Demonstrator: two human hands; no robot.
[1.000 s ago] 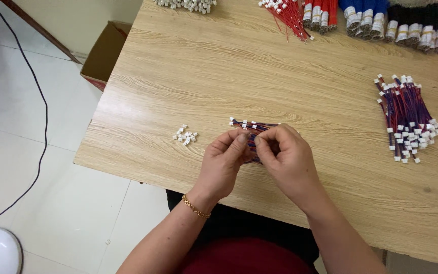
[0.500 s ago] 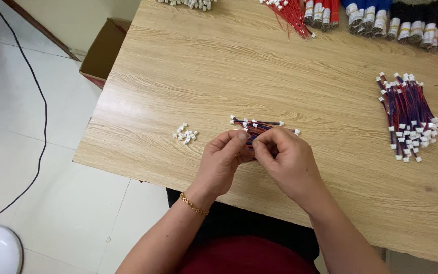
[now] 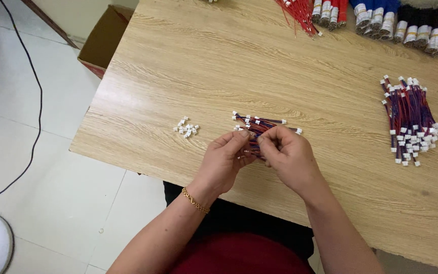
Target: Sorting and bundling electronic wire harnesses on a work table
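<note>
Light wood-grain worktop. Left hand and right hand both pinch small bundle of red-blue wires with white plugs. Step judged: fitting connector. Next calls for fine alignment; loose white connectors near.

A bigger heap of red-and-blue wire leads lies well apart on the wooden desk. Red wires and taped bundles line its far edge. A cardboard box stands on the floor beside a black cable.

Near the worktop's front edge, the left hand and right hand pinch a small wire bundle together. Loose white connectors lie just left; a larger wire pile sits toward the right edge.
</note>
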